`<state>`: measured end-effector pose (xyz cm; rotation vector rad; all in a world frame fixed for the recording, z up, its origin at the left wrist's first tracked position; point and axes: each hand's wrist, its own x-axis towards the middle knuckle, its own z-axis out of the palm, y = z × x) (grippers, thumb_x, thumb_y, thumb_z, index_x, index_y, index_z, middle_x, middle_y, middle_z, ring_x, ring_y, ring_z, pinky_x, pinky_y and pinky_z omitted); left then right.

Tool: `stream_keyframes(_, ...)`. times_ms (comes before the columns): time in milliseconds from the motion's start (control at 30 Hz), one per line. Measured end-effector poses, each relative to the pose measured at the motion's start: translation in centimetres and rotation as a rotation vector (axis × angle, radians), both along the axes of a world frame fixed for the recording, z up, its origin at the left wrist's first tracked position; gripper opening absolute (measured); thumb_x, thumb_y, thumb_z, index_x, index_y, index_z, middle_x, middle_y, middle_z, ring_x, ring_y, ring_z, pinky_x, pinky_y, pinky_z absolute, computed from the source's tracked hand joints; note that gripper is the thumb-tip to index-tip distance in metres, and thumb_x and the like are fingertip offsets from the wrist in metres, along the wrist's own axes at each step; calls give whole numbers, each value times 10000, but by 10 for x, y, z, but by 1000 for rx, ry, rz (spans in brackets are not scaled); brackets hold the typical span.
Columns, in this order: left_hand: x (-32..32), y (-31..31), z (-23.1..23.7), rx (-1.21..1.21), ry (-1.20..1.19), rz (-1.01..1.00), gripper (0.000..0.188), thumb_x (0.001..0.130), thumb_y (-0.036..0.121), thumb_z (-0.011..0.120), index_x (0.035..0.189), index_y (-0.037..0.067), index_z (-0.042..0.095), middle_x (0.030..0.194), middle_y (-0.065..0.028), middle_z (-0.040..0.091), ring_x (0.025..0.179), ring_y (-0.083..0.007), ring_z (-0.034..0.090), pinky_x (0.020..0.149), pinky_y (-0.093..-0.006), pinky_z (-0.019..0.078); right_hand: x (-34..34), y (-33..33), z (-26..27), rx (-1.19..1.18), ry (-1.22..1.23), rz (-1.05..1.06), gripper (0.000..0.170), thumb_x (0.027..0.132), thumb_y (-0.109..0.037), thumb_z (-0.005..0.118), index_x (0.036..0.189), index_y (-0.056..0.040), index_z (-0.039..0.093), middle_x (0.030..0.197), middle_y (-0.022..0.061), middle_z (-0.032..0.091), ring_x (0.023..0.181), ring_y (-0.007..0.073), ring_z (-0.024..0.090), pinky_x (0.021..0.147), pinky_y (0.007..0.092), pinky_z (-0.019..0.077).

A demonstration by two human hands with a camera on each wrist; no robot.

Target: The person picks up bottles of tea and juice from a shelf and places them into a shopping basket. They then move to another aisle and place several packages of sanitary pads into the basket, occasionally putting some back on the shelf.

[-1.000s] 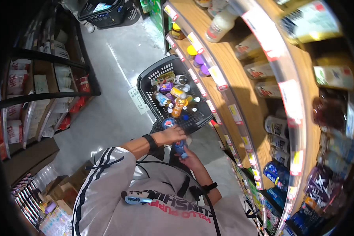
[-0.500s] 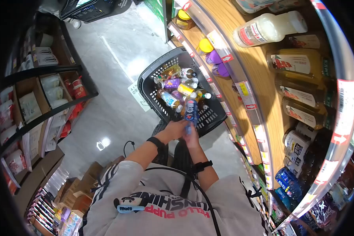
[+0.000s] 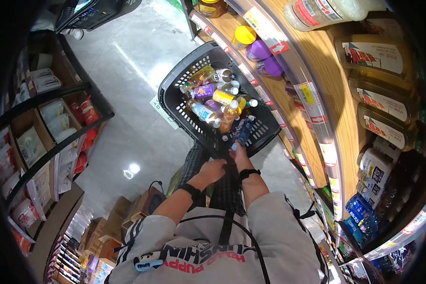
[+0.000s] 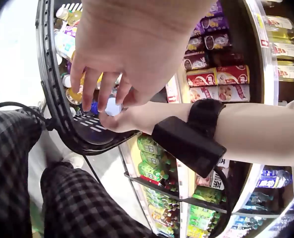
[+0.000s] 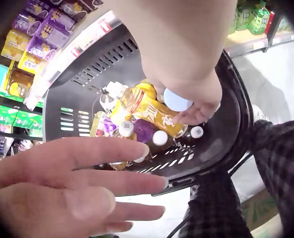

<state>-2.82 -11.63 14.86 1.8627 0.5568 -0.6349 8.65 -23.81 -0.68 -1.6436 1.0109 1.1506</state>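
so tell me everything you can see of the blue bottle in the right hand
The blue bottle looks like plastic: dark blue body, markings too blurred to read, pale blue cap. The right hand grips it near the cap end, its body slanting away over the inside of the black basket. Whether it touches the basket cannot be told.

Smooth grey floor (image 3: 123, 109), marked by a thin pale line (image 3: 128, 60) and a pale floor sign (image 3: 163, 113), runs between two rows of store shelving. Bright light throws white glare patches (image 3: 132, 169) across it. On the right stand wooden shelves (image 3: 340, 109), their clear-fronted edges lined with price labels (image 3: 308, 94); fisheye distortion bends them. On the left, black-framed shelving (image 3: 42, 99) holds red and white packages, and brown cardboard boxes (image 3: 116, 222) sit nearer, below it in the head view.
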Motion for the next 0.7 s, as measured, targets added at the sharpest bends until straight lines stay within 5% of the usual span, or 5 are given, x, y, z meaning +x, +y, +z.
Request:
stream_keyframes(167,-19,7,-5,23,-19,157,302,730,179,542,1013,74,550,939,-139,605,889,-318,578,764,-418,455,-23,3,-43,321,-77,-154,340,812,-181,569,1124,-148,437,1089,112,505,873,243,576,687,387,499)
stream_keyframes(233,-20,14,1,21,13,190,305,731,177,540,1015,66,549,945,-138,604,902,-318,573,771,-419,452,-24,9,-34,479,-259,123,314,813,-191,565,1105,-146,458,1090,96,511,896,235,566,740,388,467)
stream_keyframes(300,-20,21,9,26,74,210,310,732,167,535,1023,58,548,965,-140,601,917,-317,568,783,-417,450,-15,27,-5,393,-54,-25,288,817,-224,557,1089,-159,492,1101,71,515,949,215,546,814,377,406)
stream_keyframes(567,-30,57,97,213,-69,234,308,759,183,542,1045,70,558,1025,-145,591,941,-337,554,802,-408,448,2,-64,5,689,-337,705,176,842,-184,547,1005,-119,558,761,-5,551,601,79,501,503,217,393)
stream_keyframes(700,-67,61,185,388,-81,138,294,760,219,568,1023,88,576,1027,-133,594,919,-329,562,789,-400,454,50,-131,130,568,-856,1429,198,790,-166,524,944,-47,560,827,207,592,786,375,575,653,412,455)
